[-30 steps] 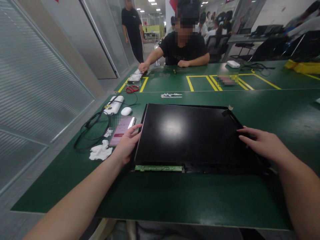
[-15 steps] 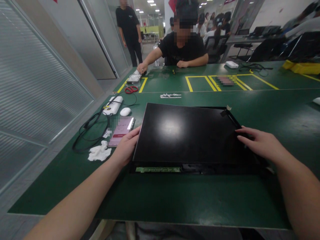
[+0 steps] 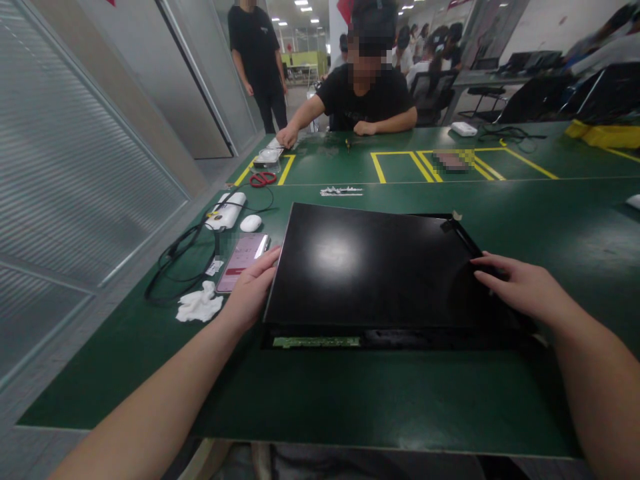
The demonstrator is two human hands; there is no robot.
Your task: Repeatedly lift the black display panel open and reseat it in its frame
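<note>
A glossy black LCD panel lies in front of me, a little askew over a black frame that shows along its right and front sides. Along the front left, a green circuit board strip is exposed. The panel's left side sits higher than the frame. My left hand grips that left edge, its fingertips partly hidden behind it. At the other side, my right hand holds the frame's right edge between thumb and fingers; some fingers are out of sight.
Left of the panel lie a phone, crumpled tissue, a white oval case, a white box and black cables. Red scissors and white strips lie farther back. A person sits across the green table.
The panel's left side has risen slightly and shifted a little left with my left hand. My right hand stays in place on the frame. The person across has moved a hand slightly.
</note>
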